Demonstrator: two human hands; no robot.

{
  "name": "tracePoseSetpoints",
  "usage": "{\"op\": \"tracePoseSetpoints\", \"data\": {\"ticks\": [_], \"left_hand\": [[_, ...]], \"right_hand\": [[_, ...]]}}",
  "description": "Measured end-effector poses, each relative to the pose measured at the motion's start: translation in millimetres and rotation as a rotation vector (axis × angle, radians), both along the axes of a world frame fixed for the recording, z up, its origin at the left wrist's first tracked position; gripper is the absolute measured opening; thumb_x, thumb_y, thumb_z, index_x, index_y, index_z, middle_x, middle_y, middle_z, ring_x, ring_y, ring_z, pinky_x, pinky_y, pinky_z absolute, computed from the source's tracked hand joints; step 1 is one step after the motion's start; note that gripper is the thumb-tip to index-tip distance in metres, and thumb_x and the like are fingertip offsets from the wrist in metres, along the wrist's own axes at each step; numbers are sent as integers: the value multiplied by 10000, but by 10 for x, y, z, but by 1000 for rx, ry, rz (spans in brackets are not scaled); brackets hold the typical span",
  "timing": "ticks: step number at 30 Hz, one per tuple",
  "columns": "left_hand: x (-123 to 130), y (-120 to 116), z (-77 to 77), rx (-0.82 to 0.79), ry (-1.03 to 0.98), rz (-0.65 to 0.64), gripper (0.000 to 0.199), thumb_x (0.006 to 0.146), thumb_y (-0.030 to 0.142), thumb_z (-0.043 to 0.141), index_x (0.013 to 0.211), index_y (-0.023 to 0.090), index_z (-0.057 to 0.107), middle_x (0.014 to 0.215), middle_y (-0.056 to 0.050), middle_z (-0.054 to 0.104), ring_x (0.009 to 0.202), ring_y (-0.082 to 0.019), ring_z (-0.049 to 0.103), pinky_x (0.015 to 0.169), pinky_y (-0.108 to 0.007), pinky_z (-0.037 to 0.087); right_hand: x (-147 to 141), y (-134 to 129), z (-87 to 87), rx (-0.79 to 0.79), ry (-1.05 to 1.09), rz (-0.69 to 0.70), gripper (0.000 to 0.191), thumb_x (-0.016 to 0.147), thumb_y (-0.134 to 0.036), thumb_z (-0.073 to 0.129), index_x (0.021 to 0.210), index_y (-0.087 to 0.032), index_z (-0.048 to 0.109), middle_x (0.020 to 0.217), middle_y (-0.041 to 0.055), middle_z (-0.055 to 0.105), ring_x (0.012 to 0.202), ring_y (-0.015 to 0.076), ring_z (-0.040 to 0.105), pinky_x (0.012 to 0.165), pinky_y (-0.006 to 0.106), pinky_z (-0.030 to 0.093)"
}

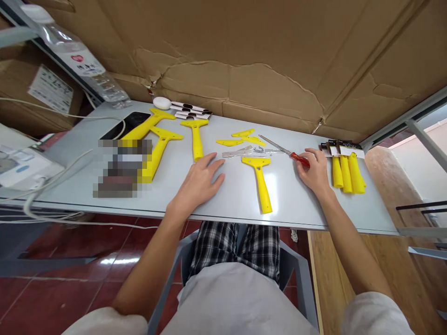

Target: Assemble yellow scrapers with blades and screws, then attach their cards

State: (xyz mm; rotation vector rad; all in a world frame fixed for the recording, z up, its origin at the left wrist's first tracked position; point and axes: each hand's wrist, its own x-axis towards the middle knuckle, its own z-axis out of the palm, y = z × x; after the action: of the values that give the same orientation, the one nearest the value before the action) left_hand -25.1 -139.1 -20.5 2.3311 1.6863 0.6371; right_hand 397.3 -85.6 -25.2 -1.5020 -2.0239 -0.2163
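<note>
My left hand (pixel 202 180) rests on the table with its fingers spread, just below the end of a yellow scraper handle (pixel 197 139). Its thumb points right. My right hand (pixel 313 171) has its fingers around the red handle of a screwdriver (pixel 299 159), whose shaft points up and left. Between my hands a yellow scraper (pixel 261 184) lies with its head away from me. Behind it are metal blades (pixel 237 151), a little pile of screws (pixel 258 150) and several flat yellow pieces (pixel 229 142).
More yellow scrapers (pixel 159 151) and a black phone (pixel 129 124) lie on the left of the table (pixel 226 204). Packaged yellow-handled tools (pixel 345 172) are at the right. A bottle (pixel 84 63) leans at the back left; cardboard (pixel 244 83) stands behind, and white cables (pixel 31 200) cross the left side.
</note>
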Motion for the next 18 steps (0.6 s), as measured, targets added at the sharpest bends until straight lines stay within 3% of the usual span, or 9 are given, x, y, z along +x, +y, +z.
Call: {"op": "tracePoseSetpoints", "data": {"ticks": [6, 12, 18], "left_hand": [[-38, -48, -100, 22, -9, -6, 512, 1110, 415, 430, 1497, 190, 680, 1722, -170, 530, 1660, -369, 420, 1350, -592, 369], [-21, -68, -87, 20, -9, -4, 515, 1112, 403, 427, 1490, 178, 695, 1721, -176, 536, 1659, -370, 426, 1351, -592, 373], [-25, -65, -80, 24, -8, -9, 526, 1116, 405, 416, 1486, 161, 700, 1715, -193, 536, 1652, -382, 433, 1350, -590, 373]], "right_hand": [[-77, -27, -30, -31, -73, 44, 228, 983, -245, 628, 1178, -287, 738, 1379, 130, 737, 1340, 385, 630, 1112, 629, 503], [-37, 17, -77, -59, 25, 41, 233, 1032, -257, 553, 1130, -282, 763, 1232, 125, 778, 1122, 330, 721, 975, 554, 594], [62, 72, -67, -66, 42, -30, 264, 1016, -243, 553, 1133, -279, 787, 1257, 126, 797, 1178, 359, 708, 1051, 602, 563]]}}
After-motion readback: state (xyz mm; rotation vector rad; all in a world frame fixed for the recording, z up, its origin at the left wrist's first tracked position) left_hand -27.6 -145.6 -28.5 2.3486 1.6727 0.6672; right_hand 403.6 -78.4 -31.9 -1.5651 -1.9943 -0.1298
